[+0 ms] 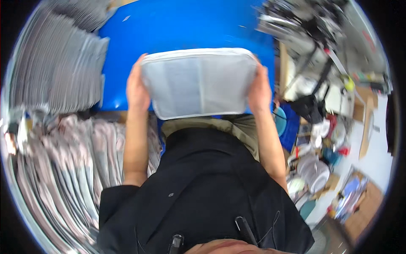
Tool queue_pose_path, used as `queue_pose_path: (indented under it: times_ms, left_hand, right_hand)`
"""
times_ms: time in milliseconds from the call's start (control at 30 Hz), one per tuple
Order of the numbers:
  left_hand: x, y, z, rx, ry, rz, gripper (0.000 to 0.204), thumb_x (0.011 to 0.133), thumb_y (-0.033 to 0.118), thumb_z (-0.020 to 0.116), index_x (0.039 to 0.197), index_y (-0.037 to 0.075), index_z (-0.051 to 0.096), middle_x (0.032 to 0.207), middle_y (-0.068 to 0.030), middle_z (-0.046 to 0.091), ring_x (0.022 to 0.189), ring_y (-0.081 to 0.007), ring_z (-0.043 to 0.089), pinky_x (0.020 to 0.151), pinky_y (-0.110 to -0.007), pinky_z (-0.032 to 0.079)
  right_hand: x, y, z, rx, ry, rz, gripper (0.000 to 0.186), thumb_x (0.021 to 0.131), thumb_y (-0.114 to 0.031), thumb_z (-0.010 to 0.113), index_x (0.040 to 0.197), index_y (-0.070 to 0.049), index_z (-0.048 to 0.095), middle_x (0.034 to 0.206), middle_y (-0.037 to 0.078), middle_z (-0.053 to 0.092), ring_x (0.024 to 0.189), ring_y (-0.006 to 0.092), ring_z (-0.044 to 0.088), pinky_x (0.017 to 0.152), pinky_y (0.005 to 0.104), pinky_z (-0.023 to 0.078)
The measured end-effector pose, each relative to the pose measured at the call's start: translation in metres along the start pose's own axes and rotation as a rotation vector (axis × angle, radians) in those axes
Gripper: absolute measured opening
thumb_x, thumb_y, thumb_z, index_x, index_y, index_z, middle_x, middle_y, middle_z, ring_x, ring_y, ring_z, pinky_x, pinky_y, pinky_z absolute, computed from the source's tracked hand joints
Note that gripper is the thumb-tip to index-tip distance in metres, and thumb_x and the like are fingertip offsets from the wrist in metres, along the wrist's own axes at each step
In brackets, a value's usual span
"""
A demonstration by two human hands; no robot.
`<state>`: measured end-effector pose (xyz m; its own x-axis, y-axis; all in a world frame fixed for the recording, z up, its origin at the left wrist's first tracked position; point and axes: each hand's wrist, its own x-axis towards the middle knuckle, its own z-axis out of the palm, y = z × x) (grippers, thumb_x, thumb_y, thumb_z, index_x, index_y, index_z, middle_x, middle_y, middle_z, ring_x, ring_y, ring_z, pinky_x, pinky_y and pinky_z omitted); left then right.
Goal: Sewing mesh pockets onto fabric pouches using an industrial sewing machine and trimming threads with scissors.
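Note:
Between my two hands I hold a flat grey rectangular pouch [224, 82] with rounded corners and a white rim, over the near edge of the blue table. A bluish-grey panel runs down its left half. My left hand [138, 86] grips the left side, fingers partly hidden behind it. On the opposite side my right hand [259, 89] is closed on the edge in the same way. The picture is slightly blurred, so whether the pouch has an opening along its top rim cannot be made out.
A blue tabletop [186, 25] spreads out beyond the pouch. Tall stacks of grey flat pieces [59, 63] stand at its left, with rows of pinkish-grey folded pieces [80, 156] nearer me. On the right are a black-and-grey machine [311, 76] and cluttered cones of thread [313, 171].

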<state>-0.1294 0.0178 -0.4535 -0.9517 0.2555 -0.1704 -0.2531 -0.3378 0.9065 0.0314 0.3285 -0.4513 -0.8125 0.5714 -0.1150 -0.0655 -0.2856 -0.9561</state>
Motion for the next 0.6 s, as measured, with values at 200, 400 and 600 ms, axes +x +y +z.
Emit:
queue_pose_path:
  times_ms: [200, 400, 600]
  left_hand:
    - [-0.005, 0.026, 0.005, -0.113, -0.068, -0.027, 0.054, 0.113, 0.036, 0.039, 0.151, -0.002, 0.046, 0.149, -0.0147, 0.055, 0.137, -0.0257, 0.052, 0.117, -0.042, 0.038]
    - [0.008, 0.041, -0.039, -0.411, -0.821, 0.272, 0.071, 0.109, 0.054, 0.028, 0.145, -0.003, 0.052, 0.155, -0.026, 0.046, 0.143, -0.0369, 0.045, 0.123, -0.055, 0.027]
    - [-0.024, 0.058, 0.021, -0.256, -0.219, 0.233, 0.071, 0.1, 0.037, 0.053, 0.155, -0.005, 0.038, 0.162, -0.0241, 0.038, 0.152, -0.0335, 0.034, 0.125, -0.048, 0.024]
  right_hand:
    - [-0.007, -0.032, 0.024, 0.015, -0.082, -0.053, 0.062, 0.115, -0.042, 0.025, 0.151, 0.004, 0.046, 0.154, 0.014, 0.049, 0.145, 0.0243, 0.04, 0.123, 0.0384, 0.022]
    - [-0.018, -0.036, -0.009, 0.496, -0.457, -0.205, 0.07, 0.112, -0.052, 0.026, 0.149, 0.003, 0.049, 0.158, 0.018, 0.045, 0.146, 0.0277, 0.041, 0.121, 0.0425, 0.03]
    - [-0.021, -0.047, 0.006, 0.019, -0.087, 0.046, 0.075, 0.097, -0.022, 0.066, 0.161, -0.006, 0.03, 0.16, 0.015, 0.04, 0.144, 0.0267, 0.043, 0.119, 0.0413, 0.033]
